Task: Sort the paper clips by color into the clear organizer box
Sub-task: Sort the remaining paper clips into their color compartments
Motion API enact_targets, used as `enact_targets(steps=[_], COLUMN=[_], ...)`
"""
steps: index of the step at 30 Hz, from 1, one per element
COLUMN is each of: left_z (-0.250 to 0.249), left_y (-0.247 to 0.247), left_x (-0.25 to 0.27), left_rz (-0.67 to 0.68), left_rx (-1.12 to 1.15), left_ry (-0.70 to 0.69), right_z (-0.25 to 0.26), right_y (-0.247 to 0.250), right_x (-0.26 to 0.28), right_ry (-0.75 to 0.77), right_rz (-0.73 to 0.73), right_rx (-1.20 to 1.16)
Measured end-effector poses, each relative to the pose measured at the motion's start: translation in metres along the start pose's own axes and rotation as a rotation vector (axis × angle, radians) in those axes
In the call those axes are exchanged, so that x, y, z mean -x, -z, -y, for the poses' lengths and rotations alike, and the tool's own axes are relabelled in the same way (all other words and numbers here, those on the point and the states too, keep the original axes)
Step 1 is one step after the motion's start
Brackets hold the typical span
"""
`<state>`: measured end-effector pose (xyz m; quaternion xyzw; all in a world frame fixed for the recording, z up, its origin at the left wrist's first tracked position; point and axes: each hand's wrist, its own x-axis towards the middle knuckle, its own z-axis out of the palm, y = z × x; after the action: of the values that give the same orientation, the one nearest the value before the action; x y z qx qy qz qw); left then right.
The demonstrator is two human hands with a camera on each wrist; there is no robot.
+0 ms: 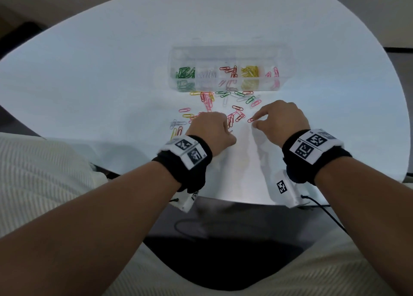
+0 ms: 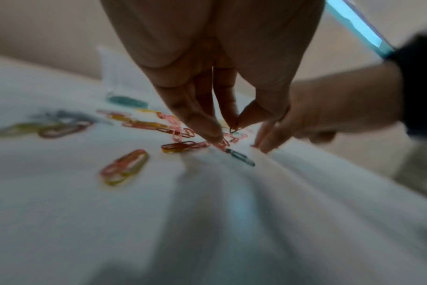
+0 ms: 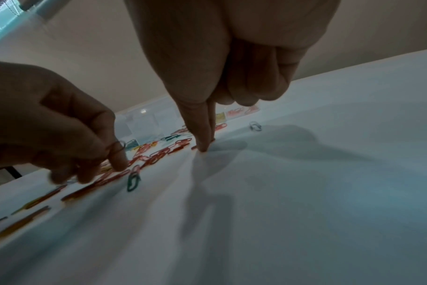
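Observation:
The clear organizer box (image 1: 288, 56) lies at mid-table, its compartments holding green, silver, red, yellow and pink clips. Loose paper clips (image 1: 207, 100) of mixed colours are scattered between it and my hands. My left hand (image 1: 210, 128) hovers over the near clips; thumb and forefinger (image 2: 232, 127) pinch one small clip (image 3: 117, 147), colour unclear. My right hand (image 1: 255, 121) is to its right, index and thumb tips together on the table at the end of a red clip (image 1: 251, 120), other fingers curled (image 3: 254, 90). A green clip (image 3: 133, 180) lies between the hands.
The white oval table (image 1: 111, 76) ends just behind my wrists, with dark floor and a cable (image 1: 190, 228) below. A lone silver clip (image 3: 255, 126) lies to the right of the pile. White ribbed fabric (image 1: 33, 179) sits at the left.

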<state>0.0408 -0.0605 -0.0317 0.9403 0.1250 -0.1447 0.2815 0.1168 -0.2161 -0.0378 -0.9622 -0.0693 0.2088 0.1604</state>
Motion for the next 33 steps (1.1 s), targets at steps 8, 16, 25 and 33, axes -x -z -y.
enact_targets(steps=[8,16,25,33], left_z=[0.002,-0.001,-0.017,-0.019], left_y=[0.006,0.001,-0.004,-0.007], left_x=[-0.016,-0.026,-0.030,-0.044], left_rz=[-0.023,-0.022,-0.015,0.038], left_rx=[0.584,0.596,0.062,-0.171], left_ry=[0.112,0.189,0.065,-0.010], right_z=[0.003,0.008,0.010,0.009], right_y=[0.001,0.000,-0.010,-0.007], right_x=[0.000,0.002,0.009,0.011], right_ry=[-0.016,-0.041,-0.065,-0.106], right_rz=[0.034,0.062,0.081,0.110], right_rx=[0.048,0.078,0.204,0.158])
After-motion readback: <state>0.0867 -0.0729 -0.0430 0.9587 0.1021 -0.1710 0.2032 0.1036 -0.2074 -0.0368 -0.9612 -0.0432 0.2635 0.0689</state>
